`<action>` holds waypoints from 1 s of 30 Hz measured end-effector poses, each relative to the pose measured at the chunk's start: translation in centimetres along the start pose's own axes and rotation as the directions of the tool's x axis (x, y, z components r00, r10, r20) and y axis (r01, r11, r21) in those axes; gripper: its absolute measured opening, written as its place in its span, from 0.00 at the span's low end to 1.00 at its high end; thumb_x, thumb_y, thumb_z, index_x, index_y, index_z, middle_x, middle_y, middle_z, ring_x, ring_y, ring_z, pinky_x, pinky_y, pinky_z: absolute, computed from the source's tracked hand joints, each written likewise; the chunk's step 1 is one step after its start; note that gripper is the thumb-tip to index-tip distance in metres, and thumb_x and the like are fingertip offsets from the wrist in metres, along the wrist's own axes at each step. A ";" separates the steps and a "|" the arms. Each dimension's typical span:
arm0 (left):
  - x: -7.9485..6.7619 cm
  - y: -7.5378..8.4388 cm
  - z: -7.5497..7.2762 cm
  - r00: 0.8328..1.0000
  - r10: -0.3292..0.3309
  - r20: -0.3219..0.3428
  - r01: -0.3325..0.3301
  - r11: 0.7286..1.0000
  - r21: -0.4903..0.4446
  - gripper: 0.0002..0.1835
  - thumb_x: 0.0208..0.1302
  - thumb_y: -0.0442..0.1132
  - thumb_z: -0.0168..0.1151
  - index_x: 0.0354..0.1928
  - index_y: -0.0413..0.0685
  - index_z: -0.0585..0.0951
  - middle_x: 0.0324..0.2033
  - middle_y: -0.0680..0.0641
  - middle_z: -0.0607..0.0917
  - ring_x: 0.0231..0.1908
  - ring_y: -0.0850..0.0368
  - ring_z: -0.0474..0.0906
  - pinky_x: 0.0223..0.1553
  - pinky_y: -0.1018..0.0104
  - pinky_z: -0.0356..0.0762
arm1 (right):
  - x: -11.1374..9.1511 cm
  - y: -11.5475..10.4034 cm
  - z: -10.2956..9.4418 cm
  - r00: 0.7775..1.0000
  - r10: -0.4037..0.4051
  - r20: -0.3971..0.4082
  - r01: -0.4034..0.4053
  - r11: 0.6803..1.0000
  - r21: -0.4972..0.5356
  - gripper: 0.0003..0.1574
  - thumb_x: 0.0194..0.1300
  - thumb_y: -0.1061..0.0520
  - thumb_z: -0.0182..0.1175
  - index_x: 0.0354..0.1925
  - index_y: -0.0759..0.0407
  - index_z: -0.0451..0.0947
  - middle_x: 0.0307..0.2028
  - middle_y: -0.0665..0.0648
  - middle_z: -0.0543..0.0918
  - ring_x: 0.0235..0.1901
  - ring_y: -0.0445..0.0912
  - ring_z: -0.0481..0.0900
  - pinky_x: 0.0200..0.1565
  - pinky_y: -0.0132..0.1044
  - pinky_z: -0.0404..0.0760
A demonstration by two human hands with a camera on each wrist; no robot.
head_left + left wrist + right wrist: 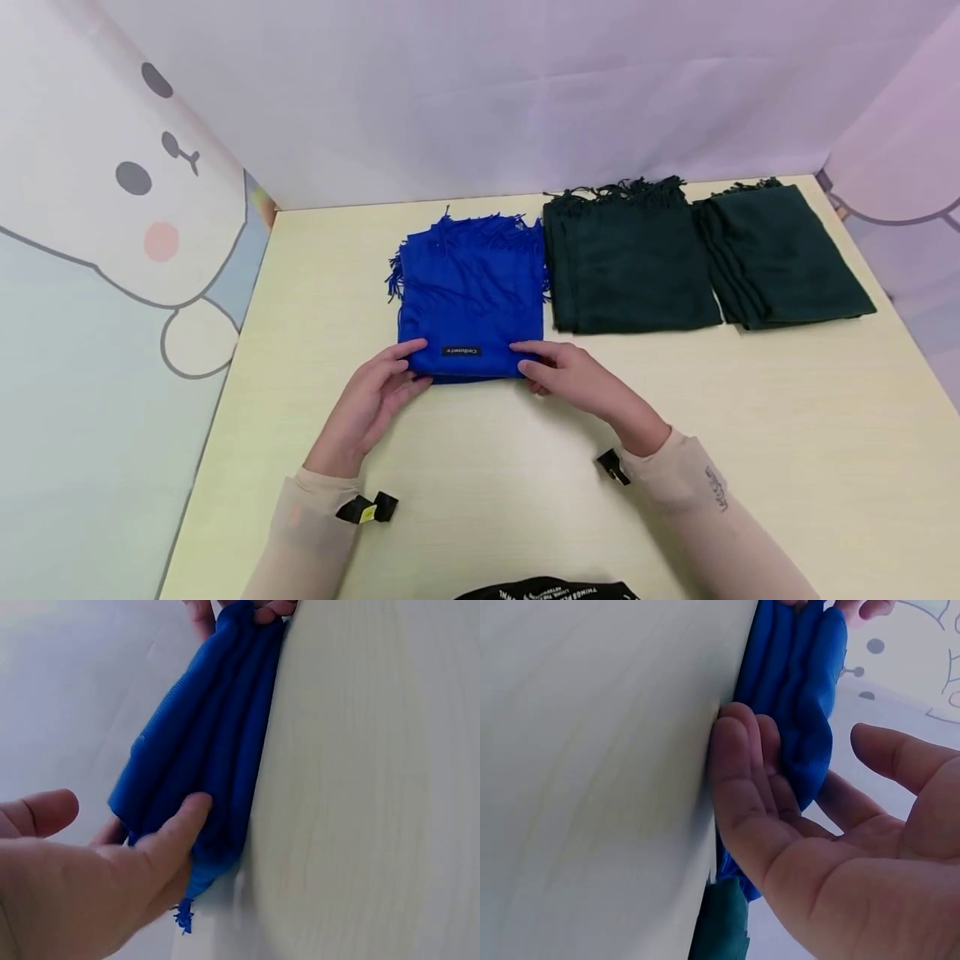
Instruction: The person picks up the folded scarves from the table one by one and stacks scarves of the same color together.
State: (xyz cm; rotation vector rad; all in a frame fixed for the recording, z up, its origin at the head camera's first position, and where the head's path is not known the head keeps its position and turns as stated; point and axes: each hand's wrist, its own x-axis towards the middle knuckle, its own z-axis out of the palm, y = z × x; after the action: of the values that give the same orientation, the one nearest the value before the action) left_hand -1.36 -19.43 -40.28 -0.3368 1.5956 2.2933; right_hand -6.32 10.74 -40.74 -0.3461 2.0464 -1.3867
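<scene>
A folded blue scarf (472, 292) with fringes at its far end and sides lies on the table, its dark label near the close edge. My left hand (378, 396) touches the near left corner, with a finger on top and others along the side and front. At the near right corner, my right hand (573, 375) rests a finger on the top while others touch the front edge. Stacked folds of the blue scarf (202, 742) show in the left wrist view. In the right wrist view, bent fingers (739, 765) lie against those folds.
Two folded dark green scarves, one in the middle (630, 267) and one at the right (787, 254), lie beside the blue one. The pale wooden table (480, 500) meets a light cloth backdrop (480, 100) behind. A cartoon-printed sheet (90, 333) hangs at left.
</scene>
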 end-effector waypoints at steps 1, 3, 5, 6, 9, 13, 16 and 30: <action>-0.1 0.1 0.2 1.000 0.015 -0.021 -0.014 0.999 0.035 0.24 0.74 0.30 0.42 0.69 0.30 0.65 0.72 0.44 0.60 0.63 0.49 0.65 0.68 0.49 0.64 | -0.1 0.1 -0.1 1.000 -0.002 -0.004 0.002 1.000 -0.003 0.27 0.76 0.50 0.54 0.69 0.56 0.70 0.36 0.62 0.80 0.37 0.54 0.79 0.44 0.44 0.81; -0.1 0.2 0.7 0.996 0.065 -0.068 -0.055 0.988 0.145 0.23 0.74 0.30 0.43 0.68 0.33 0.67 0.72 0.46 0.57 0.66 0.49 0.59 0.70 0.49 0.60 | -0.4 0.2 -0.5 1.000 -0.007 -0.022 0.007 1.000 -0.021 0.28 0.76 0.50 0.53 0.69 0.54 0.69 0.36 0.62 0.80 0.37 0.54 0.79 0.43 0.44 0.81; -0.1 0.4 1.3 0.985 0.134 -0.108 -0.099 0.955 0.278 0.21 0.74 0.30 0.45 0.67 0.38 0.69 0.74 0.48 0.53 0.71 0.49 0.53 0.72 0.48 0.53 | -0.9 0.2 -0.9 0.998 -0.006 -0.061 0.003 0.999 -0.049 0.29 0.76 0.49 0.54 0.70 0.53 0.68 0.37 0.62 0.81 0.38 0.54 0.79 0.42 0.43 0.79; 0.0 0.5 1.5 0.978 0.172 -0.119 -0.121 0.930 0.348 0.21 0.74 0.31 0.46 0.67 0.41 0.70 0.74 0.49 0.52 0.73 0.49 0.50 0.73 0.47 0.49 | -1.1 0.2 -1.1 0.996 -0.005 -0.088 -0.002 0.998 -0.070 0.29 0.76 0.48 0.54 0.71 0.52 0.67 0.38 0.62 0.82 0.37 0.53 0.79 0.40 0.43 0.79; 0.2 0.8 2.3 0.959 0.265 -0.102 -0.179 0.844 0.505 0.22 0.75 0.33 0.47 0.68 0.48 0.72 0.76 0.54 0.48 0.76 0.51 0.44 0.74 0.43 0.42 | -1.5 0.1 -1.6 0.982 0.003 -0.190 -0.029 0.990 -0.137 0.30 0.75 0.47 0.54 0.71 0.51 0.66 0.41 0.59 0.82 0.38 0.52 0.78 0.38 0.41 0.77; 0.4 0.8 3.3 0.928 0.372 -0.007 -0.274 0.695 0.664 0.24 0.74 0.34 0.51 0.69 0.52 0.72 0.77 0.55 0.51 0.76 0.55 0.43 0.72 0.40 0.47 | -1.8 0.1 -1.8 0.956 0.000 -0.295 -0.049 0.986 -0.160 0.29 0.75 0.47 0.54 0.69 0.53 0.67 0.44 0.57 0.81 0.43 0.52 0.75 0.40 0.41 0.76; 0.7 0.4 4.1 0.897 0.436 0.069 -0.317 0.527 0.788 0.24 0.73 0.37 0.53 0.70 0.53 0.72 0.77 0.51 0.54 0.77 0.50 0.45 0.71 0.36 0.48 | -2.1 0.1 -1.9 0.944 -0.009 -0.330 -0.039 0.989 -0.140 0.28 0.75 0.49 0.54 0.69 0.55 0.67 0.46 0.58 0.81 0.47 0.53 0.76 0.44 0.44 0.76; 2.6 -1.2 9.6 0.891 0.400 0.215 -0.342 0.278 0.898 0.25 0.74 0.47 0.53 0.70 0.50 0.72 0.76 0.43 0.59 0.75 0.44 0.51 0.73 0.39 0.46 | -4.5 1.9 -4.5 0.857 -0.068 -0.511 -0.002 0.991 -0.137 0.24 0.76 0.52 0.52 0.64 0.61 0.72 0.49 0.62 0.80 0.52 0.54 0.76 0.57 0.50 0.75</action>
State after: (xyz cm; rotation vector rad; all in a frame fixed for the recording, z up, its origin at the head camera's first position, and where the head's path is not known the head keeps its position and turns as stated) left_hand -3.34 -9.66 -38.98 0.3302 2.9139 1.1576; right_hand -5.50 17.25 -39.81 -0.0606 2.5869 -1.4820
